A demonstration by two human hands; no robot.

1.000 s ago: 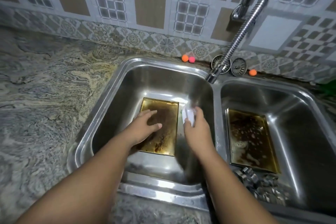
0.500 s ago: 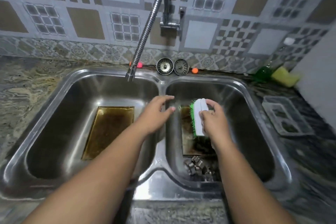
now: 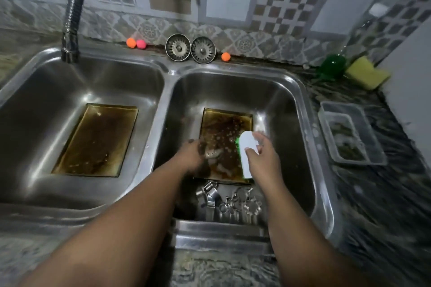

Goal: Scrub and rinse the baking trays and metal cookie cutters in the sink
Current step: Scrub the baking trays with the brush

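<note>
A stained baking tray (image 3: 95, 140) lies flat in the left basin. A second stained tray (image 3: 224, 128), flecked with suds, lies in the right basin. Several metal cookie cutters (image 3: 231, 205) are heaped at that basin's near wall. My right hand (image 3: 263, 161) grips a white scrub brush with green bristles (image 3: 247, 154), which is over the right tray's right side. Blurred by motion, my left hand (image 3: 193, 154) is at the same tray's left edge, its fingertips dirty, and its grip is unclear.
The flexible faucet hose (image 3: 72, 7) hangs over the left basin's back corner. Two strainers (image 3: 178, 47), (image 3: 203, 49) and small orange and pink balls (image 3: 131, 42) line the back ledge. At the right are a green bottle (image 3: 332, 65), a yellow sponge (image 3: 367, 73) and a clear plastic container (image 3: 349, 133).
Both hands moved from the left basin to the right one. The left hand left the left tray and came down onto the right tray, and the brush dropped lower over it.
</note>
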